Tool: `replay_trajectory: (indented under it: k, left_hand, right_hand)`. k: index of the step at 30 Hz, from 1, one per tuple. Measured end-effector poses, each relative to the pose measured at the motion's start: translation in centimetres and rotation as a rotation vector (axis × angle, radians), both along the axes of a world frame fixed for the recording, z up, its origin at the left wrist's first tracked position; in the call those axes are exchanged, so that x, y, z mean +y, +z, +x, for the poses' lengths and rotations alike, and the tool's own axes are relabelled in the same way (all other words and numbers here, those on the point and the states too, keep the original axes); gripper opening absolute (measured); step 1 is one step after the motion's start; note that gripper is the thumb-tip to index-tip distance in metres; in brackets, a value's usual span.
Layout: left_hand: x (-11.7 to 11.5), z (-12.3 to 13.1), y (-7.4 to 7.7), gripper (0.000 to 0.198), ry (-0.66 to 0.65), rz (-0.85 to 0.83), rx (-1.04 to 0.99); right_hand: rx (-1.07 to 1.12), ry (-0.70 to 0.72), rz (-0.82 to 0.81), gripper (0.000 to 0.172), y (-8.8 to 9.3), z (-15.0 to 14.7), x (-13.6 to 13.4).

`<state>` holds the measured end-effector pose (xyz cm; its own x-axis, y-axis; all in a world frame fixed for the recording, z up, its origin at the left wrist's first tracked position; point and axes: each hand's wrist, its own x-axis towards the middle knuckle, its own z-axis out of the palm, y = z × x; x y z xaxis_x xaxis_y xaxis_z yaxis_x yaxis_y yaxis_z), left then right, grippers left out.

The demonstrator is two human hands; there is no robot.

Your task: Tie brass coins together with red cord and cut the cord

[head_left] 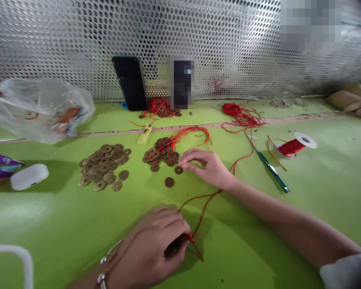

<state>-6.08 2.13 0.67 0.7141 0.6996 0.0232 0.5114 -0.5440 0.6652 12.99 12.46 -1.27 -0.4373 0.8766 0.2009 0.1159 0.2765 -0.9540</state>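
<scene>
My left hand (156,245) is closed round a knotted red cord (202,212), near the front of the green table. Something dark shows inside its curled fingers, mostly hidden. The cord's long strands run back under my right forearm. My right hand (206,166) has thumb and index finger together in a pinch; whether anything is between them I cannot make out. Right at those fingertips lies a round brass coin with a centre hole (178,170), and another loose coin (169,182) lies nearer. Just behind is a cluster of coins tied with red cord (161,152).
To the left is a heap of loose coins (104,164), with a white case (30,176) and a plastic bag (42,108) beyond. A yellow lighter (145,134), leaning phone (130,82), tangled red cord (237,114), green pen-like tool (272,170) and thread spool (295,145) surround the work.
</scene>
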Motion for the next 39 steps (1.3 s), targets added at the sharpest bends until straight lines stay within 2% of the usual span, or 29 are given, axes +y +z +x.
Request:
replay_trajectory:
  k: [5, 8, 10, 13, 16, 18, 23, 30, 34, 39]
  left_hand:
    - [0.0, 0.0, 0.2, 0.012, -0.013, 0.002, 0.037]
    - [0.2, -0.1, 0.4, 0.012, 0.01, -0.027, 0.009]
    - [0.4, -0.3, 0.3, 0.009, 0.08, -0.086, -0.039]
    - [0.6, -0.6, -0.3, 0.008, 0.245, -0.26, -0.138]
    - [0.8, -0.7, -0.9, 0.015, 0.362, -0.464, -0.281]
    - [0.9, -0.8, -1.1, 0.018, 0.411, -0.537, -0.365]
    - [1.1, -0.8, -1.0, 0.022, 0.408, -0.512, -0.45]
    - [1.3, -0.7, -0.9, 0.023, 0.414, -0.529, -0.452]
    - [1.2, -0.8, -1.0, 0.023, 0.406, -0.541, -0.454]
    - [1.1, -0.5, -0.4, 0.021, 0.417, -0.514, -0.409]
  right_hand:
    - [0.436, 0.146, -0.477, 0.037, -0.6, 0.1, 0.1]
    - [0.529, 0.223, -0.55, 0.044, -0.8, 0.1, 0.0]
    - [0.543, 0.27, -0.524, 0.044, -0.9, 0.1, 0.0]
    - [0.496, 0.326, -0.463, 0.041, -0.7, 0.0, -0.3]
    - [0.376, 0.344, -0.366, 0.034, 0.0, -0.2, -1.2]
    - [0.285, 0.324, -0.336, 0.029, 0.6, -0.3, -2.2]
    - [0.106, 0.218, -0.32, 0.035, 1.7, -0.2, -5.4]
    - [-0.237, 0.123, -0.115, 0.031, 2.4, 0.3, -8.7]
    - [-0.289, 0.095, -0.075, 0.025, 2.6, 0.2, -9.6]
    - [-0.269, 0.124, -0.017, 0.019, 2.0, -0.2, -9.8]
